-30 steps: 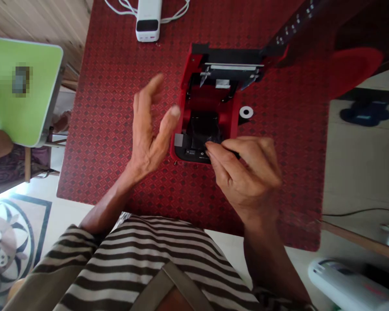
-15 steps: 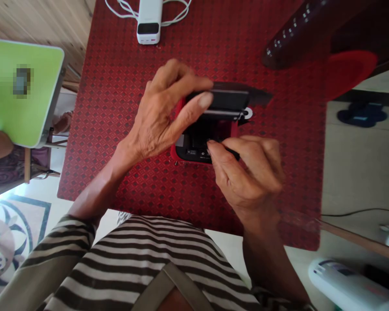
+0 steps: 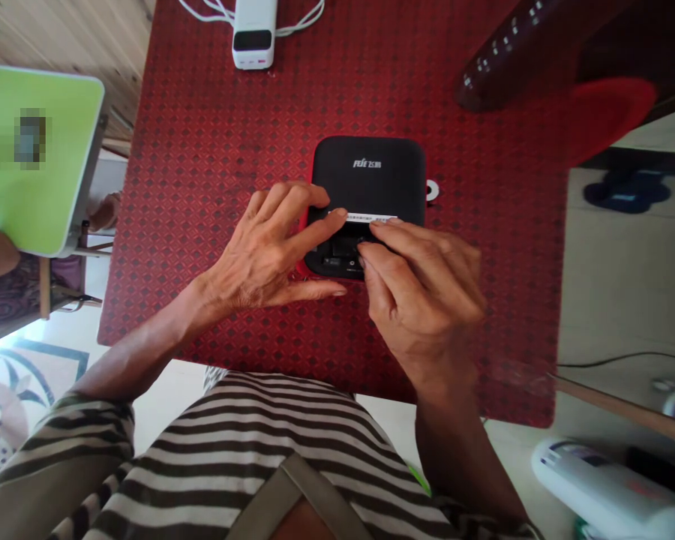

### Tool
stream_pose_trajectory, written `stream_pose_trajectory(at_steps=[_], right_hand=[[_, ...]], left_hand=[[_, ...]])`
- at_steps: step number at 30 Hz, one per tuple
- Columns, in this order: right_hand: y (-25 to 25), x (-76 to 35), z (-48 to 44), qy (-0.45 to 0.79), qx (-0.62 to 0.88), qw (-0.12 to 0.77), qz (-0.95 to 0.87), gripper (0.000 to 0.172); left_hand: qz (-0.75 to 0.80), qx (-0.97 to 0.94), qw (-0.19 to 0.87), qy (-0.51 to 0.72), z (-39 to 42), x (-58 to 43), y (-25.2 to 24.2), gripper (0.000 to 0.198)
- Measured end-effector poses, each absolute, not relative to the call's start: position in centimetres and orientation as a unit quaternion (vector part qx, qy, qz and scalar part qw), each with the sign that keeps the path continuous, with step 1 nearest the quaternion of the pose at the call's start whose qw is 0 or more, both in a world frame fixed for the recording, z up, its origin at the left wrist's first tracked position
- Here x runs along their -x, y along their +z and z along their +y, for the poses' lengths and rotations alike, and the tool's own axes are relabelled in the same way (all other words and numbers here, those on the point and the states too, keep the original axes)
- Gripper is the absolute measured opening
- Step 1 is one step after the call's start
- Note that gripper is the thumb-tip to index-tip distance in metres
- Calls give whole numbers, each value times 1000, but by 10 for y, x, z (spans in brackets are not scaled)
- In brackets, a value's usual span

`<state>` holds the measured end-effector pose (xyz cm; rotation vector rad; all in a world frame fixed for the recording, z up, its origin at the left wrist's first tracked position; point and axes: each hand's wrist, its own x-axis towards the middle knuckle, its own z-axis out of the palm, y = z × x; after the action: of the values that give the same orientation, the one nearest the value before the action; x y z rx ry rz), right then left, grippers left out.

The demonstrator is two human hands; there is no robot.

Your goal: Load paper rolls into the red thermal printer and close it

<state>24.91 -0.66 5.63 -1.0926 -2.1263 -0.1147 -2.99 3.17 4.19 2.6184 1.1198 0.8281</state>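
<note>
A compact black-and-red label printer sits on the tablecloth, its black lid (image 3: 368, 176) shut and printed with a small white logo. A white paper strip (image 3: 363, 217) lies across the lid's front edge. My left hand (image 3: 264, 247) rests with its fingertips on the lid, by the strip's left end. My right hand (image 3: 421, 292) lies over the printer's front, fingers at the strip's right end and the dark opening (image 3: 344, 247) below. Those fingers hide whether anything is pinched there.
The red patterned tablecloth (image 3: 214, 150) runs under everything. A white power bank (image 3: 253, 37) with a white cable lies at the far edge, and a small white ring (image 3: 432, 190) sits beside the printer. A dark, button-studded object (image 3: 511, 52) overhangs the upper right.
The black lid has swung down and now closes over the printer's top. My left hand has moved from the lid's raised edge down onto it. My right hand has barely moved.
</note>
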Motion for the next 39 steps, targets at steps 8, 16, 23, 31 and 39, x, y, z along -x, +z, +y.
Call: stream_pose_trajectory(at_steps=[8, 16, 23, 31, 39], right_hand=[[62, -252, -5, 4, 445, 353, -823, 41], [57, -255, -4, -12, 438, 379, -815, 37], [46, -266, -16, -9, 525, 466, -712, 47], [24, -264, -22, -27, 560, 449, -696, 34], [13, -267, -25, 26, 588, 434, -682, 43]], left_hand=[[389, -879, 104, 254, 35, 28, 40, 97], [392, -838, 160, 344, 21, 22, 29, 95], [511, -645, 303, 480, -2, -6, 1, 70], [496, -577, 422, 493, -1, -6, -2, 64], [512, -608, 393, 464, 0, -1, -3, 66]])
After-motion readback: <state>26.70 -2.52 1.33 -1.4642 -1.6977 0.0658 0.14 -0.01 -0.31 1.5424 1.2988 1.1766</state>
